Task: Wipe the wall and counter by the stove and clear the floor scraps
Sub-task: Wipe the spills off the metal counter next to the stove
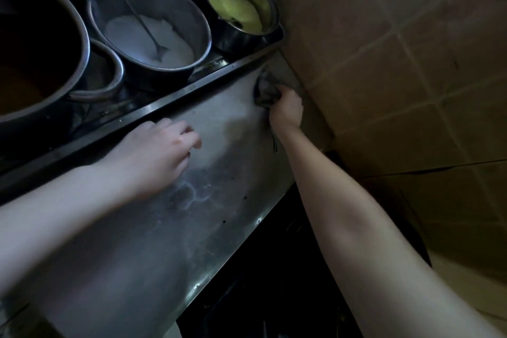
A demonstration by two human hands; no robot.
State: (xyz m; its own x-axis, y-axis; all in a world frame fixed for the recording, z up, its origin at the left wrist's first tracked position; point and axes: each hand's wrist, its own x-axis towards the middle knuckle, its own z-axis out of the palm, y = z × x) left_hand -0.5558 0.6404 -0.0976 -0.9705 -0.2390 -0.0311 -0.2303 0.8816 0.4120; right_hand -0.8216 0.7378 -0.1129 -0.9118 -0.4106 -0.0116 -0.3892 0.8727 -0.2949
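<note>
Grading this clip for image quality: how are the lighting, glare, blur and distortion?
Head view: dim overall, with the big pot on the left and the space under the counter nearly black; small glints on the counter's front edge; left hand and forearm softly blurred; right hand on the dark cloth somewhat sharper; wide-angle lens tilts and bends the tiled wall.

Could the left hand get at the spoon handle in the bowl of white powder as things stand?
Probably yes. The left hand rests open on the steel counter, holding nothing, and the spoon sticks up out of the bowl just past the stove edge, with nothing between them.
</note>
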